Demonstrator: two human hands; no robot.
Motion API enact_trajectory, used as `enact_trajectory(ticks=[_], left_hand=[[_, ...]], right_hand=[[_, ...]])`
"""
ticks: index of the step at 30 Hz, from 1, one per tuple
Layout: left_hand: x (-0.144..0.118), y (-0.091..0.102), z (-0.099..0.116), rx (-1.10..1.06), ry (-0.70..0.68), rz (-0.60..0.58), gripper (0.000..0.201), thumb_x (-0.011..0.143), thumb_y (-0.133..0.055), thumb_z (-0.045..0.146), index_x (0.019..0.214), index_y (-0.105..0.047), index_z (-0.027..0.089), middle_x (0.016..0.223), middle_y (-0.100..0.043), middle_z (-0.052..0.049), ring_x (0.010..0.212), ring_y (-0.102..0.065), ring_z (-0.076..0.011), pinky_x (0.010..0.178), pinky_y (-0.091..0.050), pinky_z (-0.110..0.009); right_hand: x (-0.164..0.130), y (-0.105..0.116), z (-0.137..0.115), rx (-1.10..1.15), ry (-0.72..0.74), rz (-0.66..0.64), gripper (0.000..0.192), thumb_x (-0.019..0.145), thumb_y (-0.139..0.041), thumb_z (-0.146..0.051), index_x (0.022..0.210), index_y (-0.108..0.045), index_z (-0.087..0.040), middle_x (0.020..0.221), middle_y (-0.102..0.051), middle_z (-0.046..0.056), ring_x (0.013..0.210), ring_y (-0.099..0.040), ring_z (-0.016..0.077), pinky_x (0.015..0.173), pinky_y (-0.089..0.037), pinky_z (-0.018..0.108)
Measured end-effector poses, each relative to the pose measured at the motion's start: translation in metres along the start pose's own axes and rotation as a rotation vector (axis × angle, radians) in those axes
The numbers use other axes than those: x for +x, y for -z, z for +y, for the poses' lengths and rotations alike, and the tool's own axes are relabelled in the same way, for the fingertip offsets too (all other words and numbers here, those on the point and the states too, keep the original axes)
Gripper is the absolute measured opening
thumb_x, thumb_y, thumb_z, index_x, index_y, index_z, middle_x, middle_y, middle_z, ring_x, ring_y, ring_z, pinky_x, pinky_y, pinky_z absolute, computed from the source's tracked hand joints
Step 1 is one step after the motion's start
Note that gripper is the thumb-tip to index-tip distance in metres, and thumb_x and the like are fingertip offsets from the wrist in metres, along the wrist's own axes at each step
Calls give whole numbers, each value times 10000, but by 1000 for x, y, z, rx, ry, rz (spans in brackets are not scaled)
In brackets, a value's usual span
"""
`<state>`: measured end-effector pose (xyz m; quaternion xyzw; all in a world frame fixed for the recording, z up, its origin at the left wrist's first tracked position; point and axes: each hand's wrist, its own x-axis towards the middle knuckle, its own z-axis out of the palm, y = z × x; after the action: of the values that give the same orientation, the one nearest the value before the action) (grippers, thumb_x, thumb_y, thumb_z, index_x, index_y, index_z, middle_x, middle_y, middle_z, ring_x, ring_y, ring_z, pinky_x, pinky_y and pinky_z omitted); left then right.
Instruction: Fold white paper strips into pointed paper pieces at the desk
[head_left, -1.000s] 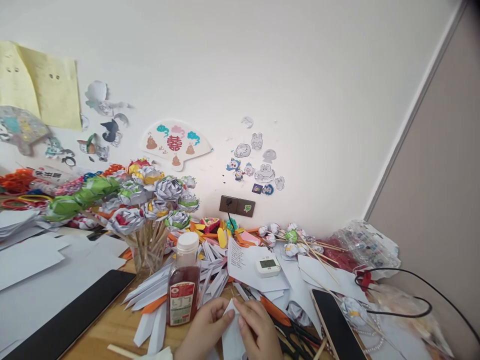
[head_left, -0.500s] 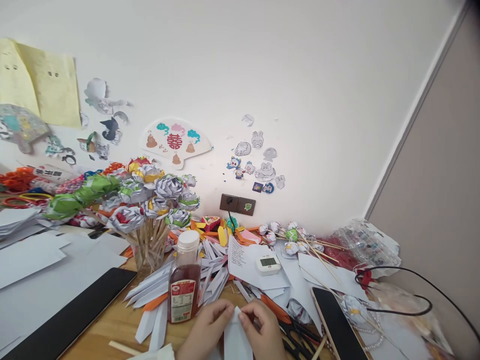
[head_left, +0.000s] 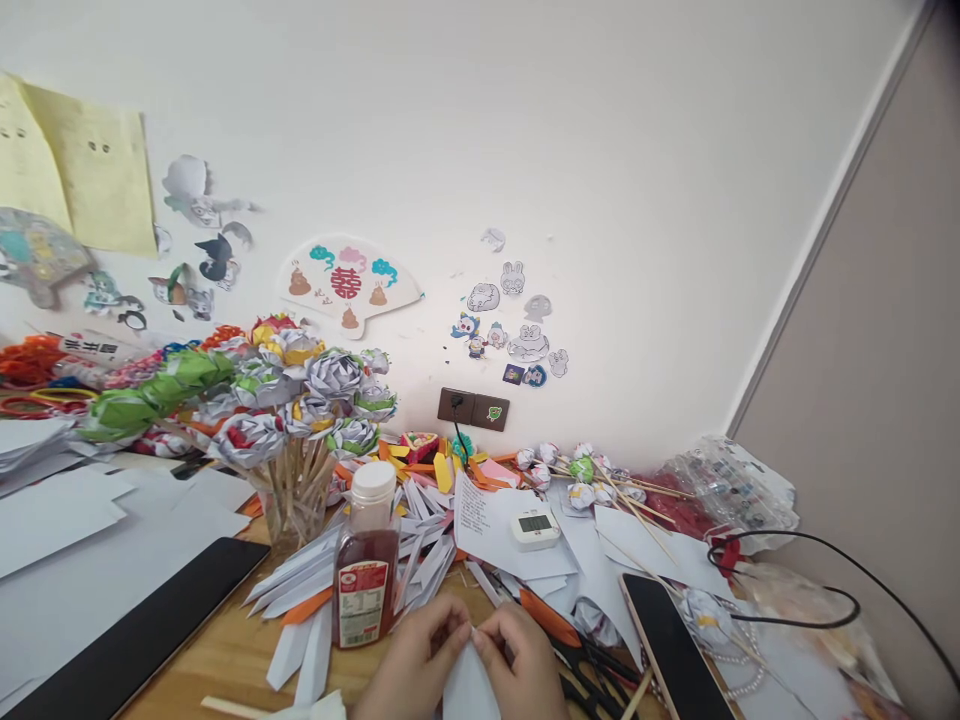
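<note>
Near the bottom edge I have both hands on a white paper piece (head_left: 471, 685): my left hand (head_left: 411, 668) and right hand (head_left: 525, 668) are each curled, fingertips pinching its pointed top. To crease well, I judge the edges should meet squarely before I press down along the fold. Just left stands a bottle (head_left: 367, 560), capped and holding reddish liquid. Farther left, a clear glass (head_left: 294, 512) holds the sticks of the paper flowers (head_left: 300, 395).

Head view, forward, close over cluttered desk (head_left: 225, 650)
</note>
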<state>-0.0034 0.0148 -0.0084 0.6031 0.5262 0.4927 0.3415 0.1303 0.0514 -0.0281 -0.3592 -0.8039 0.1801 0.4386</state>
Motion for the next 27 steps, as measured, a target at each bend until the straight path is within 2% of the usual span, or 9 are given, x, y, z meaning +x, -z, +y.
enact_trajectory(ticks=[5,11,15,18,20,23,27], left_hand=[[3,-1,-6,14,8,83,149,728,-465,282,626,-488,177,604,-492,15,606,-468,-141,570,-370,-220],[7,3,-7,-16,18,111,154,726,-466,288,628,-491,171,602,-477,25,593,-454,-127,556,-361,-214],[9,2,-11,-106,49,27,140,677,-531,294,718,-513,162,564,-456,48,545,-435,-105,510,-355,-199],[10,1,-15,-161,119,-19,195,655,-543,350,698,-484,169,500,-410,78,439,-406,-86,415,-324,-188],[11,0,-17,-212,172,-4,234,662,-522,403,675,-445,183,476,-422,83,381,-409,-83,372,-313,-189],[14,1,-17,-297,180,69,283,651,-523,457,654,-415,195,447,-459,79,366,-446,-94,375,-340,-197],[16,2,-16,-408,174,109,322,621,-551,487,643,-411,197,435,-483,76,383,-478,-101,394,-375,-201]], right_hand=[[2,2,-4,62,11,-53,136,772,-468,-193,712,-589,-183,682,-597,33,665,-545,161,612,-429,239],[2,3,-3,129,18,6,206,771,-425,-148,893,-579,-208,824,-610,51,789,-561,179,703,-455,275],[1,2,1,154,-33,35,210,758,-440,-159,907,-578,-208,786,-609,44,737,-576,171,667,-473,253],[1,2,4,202,-72,65,201,769,-450,-204,923,-579,-205,799,-617,43,740,-580,167,674,-474,238],[2,2,6,241,-115,126,208,779,-452,-247,937,-579,-199,852,-625,53,789,-578,173,705,-468,237],[3,1,12,296,-219,202,240,787,-449,-302,951,-577,-184,923,-625,68,864,-567,187,751,-455,243],[5,0,15,350,-282,112,253,784,-435,-343,910,-576,-176,896,-629,69,843,-570,193,727,-456,242]])
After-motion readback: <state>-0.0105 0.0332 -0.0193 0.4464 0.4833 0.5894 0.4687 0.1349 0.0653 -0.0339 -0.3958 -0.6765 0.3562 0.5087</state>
